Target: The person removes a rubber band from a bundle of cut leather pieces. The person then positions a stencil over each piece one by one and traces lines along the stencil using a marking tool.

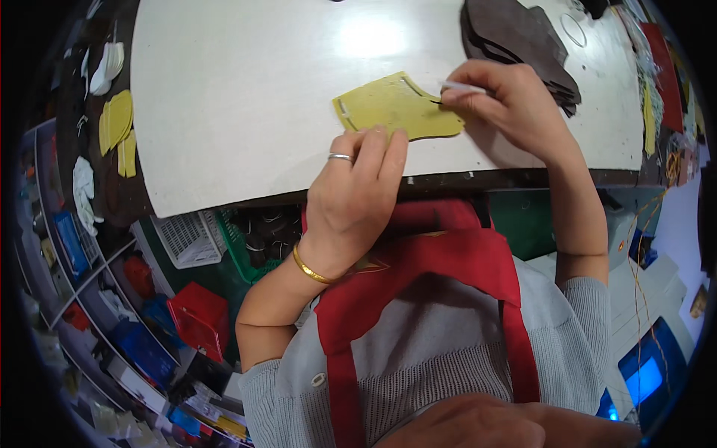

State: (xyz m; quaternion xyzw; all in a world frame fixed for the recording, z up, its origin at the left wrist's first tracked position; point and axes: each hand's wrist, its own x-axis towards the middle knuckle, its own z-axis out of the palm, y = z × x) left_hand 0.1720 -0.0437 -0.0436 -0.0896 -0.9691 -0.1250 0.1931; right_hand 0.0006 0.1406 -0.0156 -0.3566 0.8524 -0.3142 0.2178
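A flat yellow pattern piece (388,108) with narrow slots near two of its edges lies on the white tabletop (246,97). My left hand (358,179), wearing a ring and a gold bangle, presses its bent fingertips onto the near edge of the piece, and the thumb is hidden. Between the thumb and fingers of my right hand (511,104) is a slim white pen (464,87). A short dark tip or mark shows by the right part of the yellow piece, just below those fingers. Whatever lies under the piece is hidden.
Dark brown cut pieces (515,37) are stacked at the far right. More yellow pieces (116,123) and white gloves (84,194) lie off the left edge. Below the table stand a white basket (190,239), a red bin (200,319) and shelves. Orange cords (635,246) hang at right.
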